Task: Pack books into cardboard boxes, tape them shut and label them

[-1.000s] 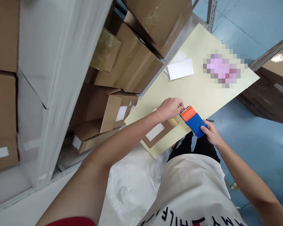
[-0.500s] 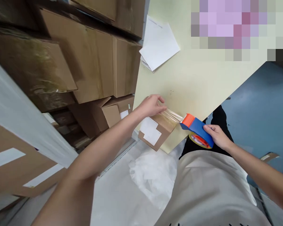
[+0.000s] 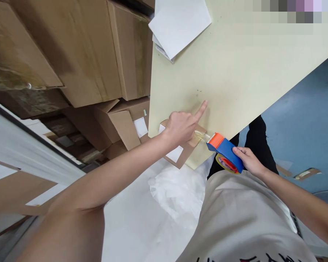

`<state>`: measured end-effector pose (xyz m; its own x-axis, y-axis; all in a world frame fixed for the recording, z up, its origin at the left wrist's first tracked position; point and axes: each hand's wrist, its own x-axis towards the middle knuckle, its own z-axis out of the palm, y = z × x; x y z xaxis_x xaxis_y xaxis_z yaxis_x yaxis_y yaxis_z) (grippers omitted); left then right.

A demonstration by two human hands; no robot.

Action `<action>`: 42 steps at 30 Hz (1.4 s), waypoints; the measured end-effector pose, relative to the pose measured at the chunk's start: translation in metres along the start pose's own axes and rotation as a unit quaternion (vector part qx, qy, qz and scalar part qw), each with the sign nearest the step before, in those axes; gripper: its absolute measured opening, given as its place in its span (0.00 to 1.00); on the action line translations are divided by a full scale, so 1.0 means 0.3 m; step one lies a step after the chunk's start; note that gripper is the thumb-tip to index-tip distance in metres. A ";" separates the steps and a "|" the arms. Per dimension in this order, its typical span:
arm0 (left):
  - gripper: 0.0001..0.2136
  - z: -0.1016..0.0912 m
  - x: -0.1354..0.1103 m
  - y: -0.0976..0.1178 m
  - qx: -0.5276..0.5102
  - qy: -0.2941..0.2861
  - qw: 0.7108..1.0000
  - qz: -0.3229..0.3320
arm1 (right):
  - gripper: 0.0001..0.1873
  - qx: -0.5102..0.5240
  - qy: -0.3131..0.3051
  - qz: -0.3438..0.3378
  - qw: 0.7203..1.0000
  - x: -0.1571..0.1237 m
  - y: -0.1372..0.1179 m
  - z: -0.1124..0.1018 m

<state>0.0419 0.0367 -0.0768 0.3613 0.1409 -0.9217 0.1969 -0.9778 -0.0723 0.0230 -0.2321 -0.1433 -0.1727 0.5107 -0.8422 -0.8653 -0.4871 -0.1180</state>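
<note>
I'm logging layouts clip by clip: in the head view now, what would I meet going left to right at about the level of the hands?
Open brown cardboard box, bare left hand, short stretch of clear tape, blue-and-orange handheld tape dispenser, bare right hand.

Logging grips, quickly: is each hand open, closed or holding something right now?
Left hand: over the small box, index finger extended; other fingers hidden, grip can't be told.
Right hand: closed on the blue-and-orange tape dispenser.

A pale yellow table (image 3: 235, 65) is standing above a blue floor (image 3: 303, 120). At left, stacked cartons (image 3: 90, 47) are sitting beside a whitish beam (image 3: 30, 151).
</note>
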 end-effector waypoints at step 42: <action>0.27 0.316 -0.106 -0.171 -0.368 0.429 0.803 -0.190 | 0.46 -0.530 -0.105 -0.176 0.823 0.214 -0.722 0.267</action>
<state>-0.0661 0.0678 -0.0798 0.5808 0.7706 -0.2623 0.8122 -0.5271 0.2499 0.1617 -0.0369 -0.1295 -0.1724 0.8090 -0.5620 -0.0005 -0.5706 -0.8212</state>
